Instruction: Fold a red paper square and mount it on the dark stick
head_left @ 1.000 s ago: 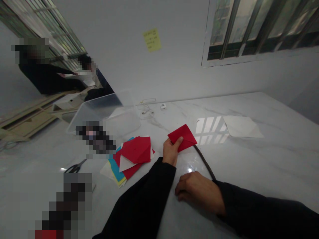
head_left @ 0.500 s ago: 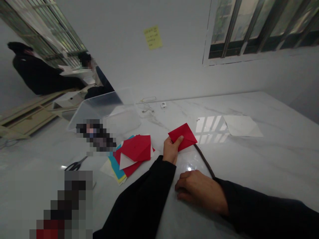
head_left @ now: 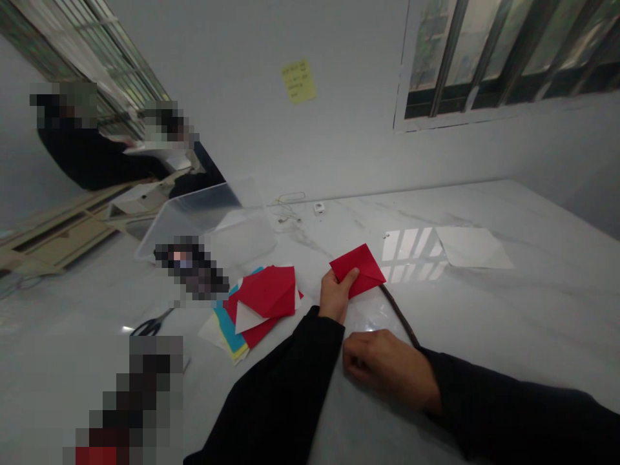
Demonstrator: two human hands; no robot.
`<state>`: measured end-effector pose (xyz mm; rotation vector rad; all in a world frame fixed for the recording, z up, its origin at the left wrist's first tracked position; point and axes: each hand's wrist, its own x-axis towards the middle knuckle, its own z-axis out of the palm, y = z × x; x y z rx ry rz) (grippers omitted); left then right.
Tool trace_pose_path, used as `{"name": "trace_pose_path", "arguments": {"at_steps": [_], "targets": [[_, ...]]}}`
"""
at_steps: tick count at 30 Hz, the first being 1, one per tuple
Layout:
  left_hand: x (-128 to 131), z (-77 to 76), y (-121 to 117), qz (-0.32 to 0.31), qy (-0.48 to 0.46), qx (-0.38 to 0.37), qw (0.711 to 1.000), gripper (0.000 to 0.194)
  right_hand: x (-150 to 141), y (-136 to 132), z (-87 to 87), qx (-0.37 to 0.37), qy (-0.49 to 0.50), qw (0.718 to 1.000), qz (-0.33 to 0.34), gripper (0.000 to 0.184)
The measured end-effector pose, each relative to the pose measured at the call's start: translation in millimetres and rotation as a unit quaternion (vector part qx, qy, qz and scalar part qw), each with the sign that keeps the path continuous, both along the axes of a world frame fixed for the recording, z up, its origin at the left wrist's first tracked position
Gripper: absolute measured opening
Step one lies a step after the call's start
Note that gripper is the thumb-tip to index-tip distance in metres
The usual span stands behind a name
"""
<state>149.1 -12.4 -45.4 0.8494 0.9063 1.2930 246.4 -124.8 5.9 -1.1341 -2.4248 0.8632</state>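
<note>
A small red envelope (head_left: 368, 263) is held up over the table in my left hand (head_left: 336, 297), with the thumb pressed on its front near the flap. Low on the table, my right hand (head_left: 387, 368) is curled into a fist, knuckles up; whatever its fingers may hold is hidden. Something clear and shiny, perhaps plastic film (head_left: 372, 318), glints just beyond the right knuckles. A thin brown stick (head_left: 400, 314) runs from beside the envelope to my right sleeve. Left of my left hand lies a pile of red, white, blue and yellow papers (head_left: 268, 290), with a red envelope shape on top.
Scissors (head_left: 148, 327) lie on the left, near a clear plastic bin (head_left: 169, 210). A white sheet (head_left: 477, 247), a small white adapter (head_left: 318, 208) and a cable (head_left: 289, 210) lie farther back. Two people sit at the far left. A yellow note (head_left: 299, 82) is on the wall.
My right hand's fingers have curled in tighter, and the glints on the clear material have shifted. My left hand keeps the envelope nearly still. The whole view has moved slightly.
</note>
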Motion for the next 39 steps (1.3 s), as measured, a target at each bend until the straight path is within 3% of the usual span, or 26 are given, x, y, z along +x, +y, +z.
{"name": "trace_pose_path", "arguments": {"at_steps": [6,12,18,24,31,39], "targets": [[0.5,-1.4,-3.1,0.004,0.009,-0.006,1.000,0.039,30.2,30.5,0.8,-0.003,0.084,0.995,-0.053,0.011],[-0.9,-7.1,-5.2,-0.012,0.057,0.034,0.998,0.037,60.7,54.6,3.1,-0.001,0.087,0.985,-0.147,0.023],[-1.1,-6.5,-6.2,0.013,0.105,0.041,0.994,0.038,85.5,71.3,3.6,-0.040,0.162,0.962,-0.215,0.025],[0.4,-1.8,-5.9,-0.036,0.098,0.028,0.994,0.041,90.4,79.7,-1.9,-0.015,0.211,0.941,-0.265,0.020],[-0.3,3.7,-6.1,-0.050,0.146,0.051,0.987,0.040,81.1,81.0,-15.7,0.178,0.144,0.945,-0.233,0.009],[-1.0,5.9,-6.5,-0.072,0.147,0.054,0.985,0.038,80.6,83.6,-30.2,0.119,0.192,0.946,-0.233,0.009]]}}
